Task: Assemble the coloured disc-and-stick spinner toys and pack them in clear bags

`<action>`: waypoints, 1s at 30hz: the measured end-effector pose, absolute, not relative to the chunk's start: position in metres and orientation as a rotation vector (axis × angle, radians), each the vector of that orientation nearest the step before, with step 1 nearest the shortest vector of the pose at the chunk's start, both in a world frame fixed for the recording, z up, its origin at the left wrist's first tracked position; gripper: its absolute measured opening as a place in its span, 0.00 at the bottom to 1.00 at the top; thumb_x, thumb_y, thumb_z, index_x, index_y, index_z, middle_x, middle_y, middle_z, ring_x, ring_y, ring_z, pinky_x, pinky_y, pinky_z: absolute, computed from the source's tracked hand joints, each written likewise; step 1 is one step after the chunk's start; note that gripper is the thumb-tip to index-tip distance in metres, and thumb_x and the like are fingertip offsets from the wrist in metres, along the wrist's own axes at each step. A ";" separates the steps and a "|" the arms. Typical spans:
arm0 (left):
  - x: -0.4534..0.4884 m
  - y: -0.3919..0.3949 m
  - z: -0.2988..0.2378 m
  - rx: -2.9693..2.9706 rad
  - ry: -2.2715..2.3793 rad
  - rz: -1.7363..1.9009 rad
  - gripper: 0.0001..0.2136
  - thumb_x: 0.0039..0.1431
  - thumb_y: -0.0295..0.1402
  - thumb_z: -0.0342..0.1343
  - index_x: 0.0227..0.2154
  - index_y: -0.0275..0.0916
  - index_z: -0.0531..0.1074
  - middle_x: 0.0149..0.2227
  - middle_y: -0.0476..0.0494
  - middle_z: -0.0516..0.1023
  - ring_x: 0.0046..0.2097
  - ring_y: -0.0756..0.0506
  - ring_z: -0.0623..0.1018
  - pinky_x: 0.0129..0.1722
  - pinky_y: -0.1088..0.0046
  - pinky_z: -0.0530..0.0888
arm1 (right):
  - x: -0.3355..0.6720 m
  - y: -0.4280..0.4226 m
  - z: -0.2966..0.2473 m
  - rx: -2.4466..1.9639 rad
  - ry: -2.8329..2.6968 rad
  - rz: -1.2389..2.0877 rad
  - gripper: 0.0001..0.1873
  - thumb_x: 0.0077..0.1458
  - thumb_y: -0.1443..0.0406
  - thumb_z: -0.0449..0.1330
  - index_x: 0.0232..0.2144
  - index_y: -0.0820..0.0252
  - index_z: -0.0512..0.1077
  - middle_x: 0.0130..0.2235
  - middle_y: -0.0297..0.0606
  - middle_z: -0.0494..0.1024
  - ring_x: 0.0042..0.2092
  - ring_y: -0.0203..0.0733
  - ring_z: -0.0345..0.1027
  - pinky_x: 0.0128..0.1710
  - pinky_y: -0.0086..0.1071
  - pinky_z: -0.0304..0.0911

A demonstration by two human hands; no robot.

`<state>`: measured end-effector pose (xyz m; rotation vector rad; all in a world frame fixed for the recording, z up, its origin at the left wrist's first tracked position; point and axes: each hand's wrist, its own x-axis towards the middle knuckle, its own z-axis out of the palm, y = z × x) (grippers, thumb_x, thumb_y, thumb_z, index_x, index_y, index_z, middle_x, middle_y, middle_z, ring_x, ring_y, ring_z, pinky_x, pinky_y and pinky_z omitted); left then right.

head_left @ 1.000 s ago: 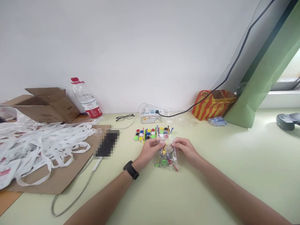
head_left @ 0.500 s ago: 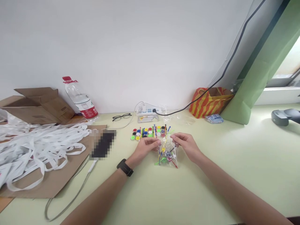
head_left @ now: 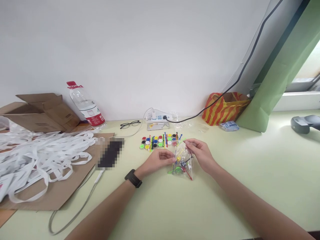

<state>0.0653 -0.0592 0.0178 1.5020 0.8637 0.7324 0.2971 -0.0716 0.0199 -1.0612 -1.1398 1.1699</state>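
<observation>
A small clear plastic bag [head_left: 183, 164] with coloured sticks and round pieces inside lies between my hands on the pale green table [head_left: 225, 186]. My left hand [head_left: 158, 160], with a black watch on its wrist, pinches the bag's left side. My right hand [head_left: 200, 153] pinches the bag's top right edge and lifts it a little. Just beyond the bag, rows of coloured round caps and sticks [head_left: 160, 141] are laid out on the table.
A blurred dark phone [head_left: 110, 154] with a cable lies left of the hands. White straps [head_left: 42, 156] are heaped on cardboard at left, by a box [head_left: 42, 111] and a bottle [head_left: 86, 105]. Glasses [head_left: 130, 125], a power strip [head_left: 158, 118], a striped bag [head_left: 225, 108] stand along the wall.
The bag's top has swung toward the right as my right hand raised its edge. My left hand slid lower along the bag's left side. The view shifted slightly.
</observation>
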 end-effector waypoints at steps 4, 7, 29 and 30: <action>0.064 -0.060 0.018 1.591 0.853 0.652 0.20 0.50 0.42 0.72 0.42 0.36 0.81 0.36 0.40 0.83 0.38 0.44 0.81 0.43 0.68 0.77 | 0.302 -0.069 0.023 -1.027 -0.993 1.190 0.24 0.45 0.49 0.73 0.38 0.60 0.80 0.30 0.36 0.74 0.30 0.36 0.61 0.30 0.31 0.59; 0.063 -0.060 0.016 1.613 0.853 0.612 0.19 0.50 0.42 0.71 0.42 0.36 0.81 0.35 0.40 0.83 0.37 0.45 0.81 0.41 0.69 0.76 | 0.305 -0.068 0.026 -0.993 -0.917 1.233 0.22 0.45 0.51 0.74 0.38 0.59 0.81 0.30 0.35 0.74 0.30 0.35 0.61 0.30 0.30 0.59; 0.073 -0.066 0.022 1.581 0.814 0.837 0.19 0.56 0.42 0.68 0.48 0.38 0.78 0.48 0.37 0.81 0.47 0.42 0.80 0.48 0.66 0.76 | 0.291 -0.075 0.019 -1.026 -1.166 1.202 0.22 0.52 0.48 0.69 0.40 0.59 0.80 0.30 0.36 0.76 0.29 0.36 0.64 0.31 0.32 0.62; 0.074 -0.065 0.020 1.551 0.815 0.858 0.17 0.56 0.41 0.68 0.45 0.37 0.79 0.46 0.37 0.82 0.47 0.42 0.80 0.48 0.66 0.76 | 0.291 -0.076 0.020 -1.012 -1.187 1.219 0.23 0.52 0.49 0.69 0.43 0.58 0.79 0.30 0.36 0.76 0.29 0.36 0.64 0.31 0.32 0.63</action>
